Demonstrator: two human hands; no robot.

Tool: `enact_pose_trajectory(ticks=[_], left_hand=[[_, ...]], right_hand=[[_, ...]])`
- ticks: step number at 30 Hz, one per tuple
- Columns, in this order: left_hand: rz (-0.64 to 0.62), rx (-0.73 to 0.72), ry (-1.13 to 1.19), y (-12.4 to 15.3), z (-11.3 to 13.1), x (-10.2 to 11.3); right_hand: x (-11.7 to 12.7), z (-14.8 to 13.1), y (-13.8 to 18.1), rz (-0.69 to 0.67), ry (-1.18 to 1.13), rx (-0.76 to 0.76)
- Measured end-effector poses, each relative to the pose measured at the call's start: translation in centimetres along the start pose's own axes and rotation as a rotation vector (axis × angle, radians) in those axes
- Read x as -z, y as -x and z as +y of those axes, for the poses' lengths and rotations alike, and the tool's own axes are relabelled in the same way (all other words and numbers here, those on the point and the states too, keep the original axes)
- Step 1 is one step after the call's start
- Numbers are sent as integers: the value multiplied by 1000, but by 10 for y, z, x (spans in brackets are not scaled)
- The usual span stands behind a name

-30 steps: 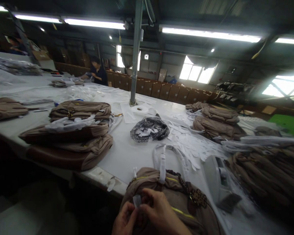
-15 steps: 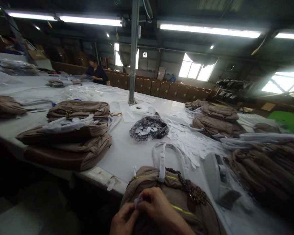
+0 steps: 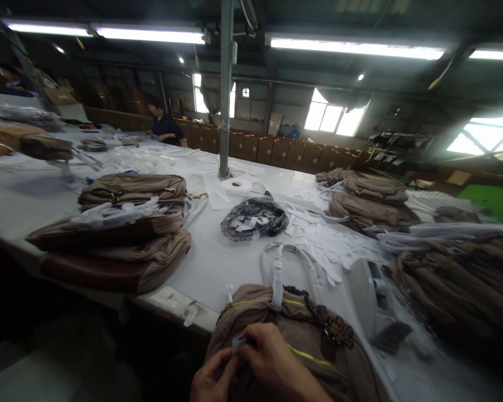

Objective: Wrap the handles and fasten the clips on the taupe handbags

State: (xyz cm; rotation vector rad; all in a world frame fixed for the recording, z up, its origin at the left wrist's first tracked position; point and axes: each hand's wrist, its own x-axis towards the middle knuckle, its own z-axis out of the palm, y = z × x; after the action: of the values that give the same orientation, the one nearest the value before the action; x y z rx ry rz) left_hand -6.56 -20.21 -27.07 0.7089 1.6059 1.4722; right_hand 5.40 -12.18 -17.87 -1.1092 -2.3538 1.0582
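Observation:
A tan handbag (image 3: 302, 335) with a gold zipper, white-wrapped handles and a leopard-print charm lies at the table's near edge in front of me. My left hand (image 3: 212, 379) and my right hand (image 3: 272, 363) rest on its near side, fingers pinched together on a small white paper tab (image 3: 236, 344) at the bag's zipper end. Both hands are closed on that tab.
Stacks of tan bags (image 3: 117, 234) lie on the white table (image 3: 218, 251) at left, and more bags (image 3: 369, 201) pile up at right. A patterned pouch of paper scraps (image 3: 255, 219), a tape roll (image 3: 237, 184), a steel post (image 3: 224, 89) and a white device (image 3: 371, 301) stand nearby. A person (image 3: 164, 125) works far back.
My hands have pulled the white tab down closer to the bag. At far left a tan bag has come into view, lifted above the table.

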Motion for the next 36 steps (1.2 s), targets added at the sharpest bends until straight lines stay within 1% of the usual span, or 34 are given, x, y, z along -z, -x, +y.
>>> enact_pose_trajectory(ticks=[4,6,8,11,14,17,20,26,28,29,30,32,34,36], left_hand=[[-33,-3,72,1,3,-3],[-59,-12,127,2,7,-6],[-101,-9,199,3,10,-10],[-164,39,294,4,12,-15],[-175,105,322,2,12,-14],[-128,112,281,0,11,-11],[-31,86,197,-2,9,-9],[111,10,141,-1,-1,-16],[166,-82,65,1,-5,-18],[183,-177,2,1,-8,-19],[190,-307,-72,2,-10,-18],[181,-628,-222,2,-16,-17],[170,-914,-352,0,-21,-15],[171,-1088,-483,-5,-26,-13]], right_hand=[[-3,1,1,59,107,15],[-3,2,0,79,113,3],[-1,2,-2,82,66,-28],[2,2,-4,62,-46,-53],[3,3,-4,58,-123,-51],[1,6,-4,61,-165,-65],[-2,10,-5,68,-184,-104],[-3,10,-9,103,-185,-134],[-3,10,-10,101,-247,-184],[-3,9,-11,86,-303,-235],[-5,10,-12,66,-364,-295],[-8,11,-14,29,-469,-411],[-13,13,-17,17,-514,-480],[-16,16,-20,18,-531,-517]])
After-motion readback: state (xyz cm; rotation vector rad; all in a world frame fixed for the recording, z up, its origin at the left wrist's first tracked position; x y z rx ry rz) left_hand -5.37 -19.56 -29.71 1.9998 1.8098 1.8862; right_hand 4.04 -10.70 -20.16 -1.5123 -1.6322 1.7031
